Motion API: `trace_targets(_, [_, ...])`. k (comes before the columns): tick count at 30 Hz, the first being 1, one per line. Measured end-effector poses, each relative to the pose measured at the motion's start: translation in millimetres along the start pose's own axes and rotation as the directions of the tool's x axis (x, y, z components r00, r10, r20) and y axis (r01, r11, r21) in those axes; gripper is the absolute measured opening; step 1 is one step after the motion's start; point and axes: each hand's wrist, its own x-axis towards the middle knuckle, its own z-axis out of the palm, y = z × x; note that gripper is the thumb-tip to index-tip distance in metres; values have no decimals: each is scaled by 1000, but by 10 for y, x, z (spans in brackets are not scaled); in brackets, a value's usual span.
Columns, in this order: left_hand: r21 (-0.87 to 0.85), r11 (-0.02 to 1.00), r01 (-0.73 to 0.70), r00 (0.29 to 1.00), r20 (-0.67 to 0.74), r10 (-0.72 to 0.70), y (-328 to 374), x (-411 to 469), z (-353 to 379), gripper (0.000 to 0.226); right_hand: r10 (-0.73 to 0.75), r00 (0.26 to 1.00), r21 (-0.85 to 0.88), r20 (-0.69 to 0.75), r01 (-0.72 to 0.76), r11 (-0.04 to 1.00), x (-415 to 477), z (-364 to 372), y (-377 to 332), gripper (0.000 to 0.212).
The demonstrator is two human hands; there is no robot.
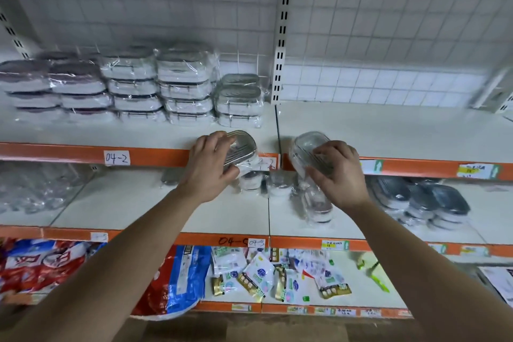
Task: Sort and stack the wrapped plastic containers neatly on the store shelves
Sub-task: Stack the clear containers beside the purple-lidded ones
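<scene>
Plastic-wrapped container [241, 150] gripped by left hand [212, 165], second container [311, 154] gripped by right hand [340, 172], both at upper shelf edge [83, 153]

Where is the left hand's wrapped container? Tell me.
Head view, just left of centre: the left hand holds the wrapped container over the upper shelf's orange front edge, in front of the shortest stack.

- A handwritten white label [117, 158] reading "04-2" — stuck on an orange edge strip [55, 151].
- Red and blue printed bags [177, 280] at the bottom, overlapping.
- Small sachets [258, 275] scattered just beside them — green, white, gold.
- A white grid panel [388, 22] behind, beside a slotted upright post [280, 58].
</scene>
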Motion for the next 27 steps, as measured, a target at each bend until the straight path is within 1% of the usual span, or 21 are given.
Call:
trace_targets(2, [30,1000,-4,1000,18,3,-39,84,24,73,20,999,-22,32,-19,1000,147,27,45,48])
trace_targets(4, [46,999,-11,999,36,9,-89,159,52,74,0,999,-70,52,4,998,297,65,102,47])
trace_targets(6, [36,999,-17,1000,21,17,-130,224,84,76,-17,999,-101,40,21,995,415,105,147,45])
trace_targets(9, [22,999,-37,999,8,37,-159,324,69,83,21,1000,-145,-13,-23,989,555,171,151,25])
trace_targets(11, [19,996,-90,996,-21,90,-186,413,23,83,66,998,-145,-23,-69,987,661,254,148,28])
trace_targets(13, [16,991,-130,989,-71,131,-220,547,-58,81,116,993,-186,19,-110,976,780,341,151,37])
trace_targets(15, [36,990,-133,985,-105,136,-232,719,-162,82,141,987,-238,72,-120,964,890,424,156,41])
trace_targets(18, [65,992,-111,985,-123,118,-220,1024,-321,87,166,981,-264,102,-134,955,1088,508,119,31])
trace_targets(20, [40,995,-92,991,-92,96,-201,1239,-419,88,190,976,-242,108,-160,957,1206,559,83,24])
trace_targets(21, [22,996,-84,995,-56,85,-193,1352,-456,85,202,973,-229,110,-173,958,1242,590,74,24])
trace_targets(23, [9,996,-92,996,1,92,-186,1577,-495,82,200,974,-238,106,-170,956,1258,668,81,30])
trace_targets(25, [26,994,-104,994,42,103,-185,1794,-511,84,172,980,-283,105,-136,949,1217,753,114,38])
trace_targets(27, [38,993,-110,991,83,106,-191,2006,-507,89,155,982,-304,103,-118,945,1179,795,138,43])
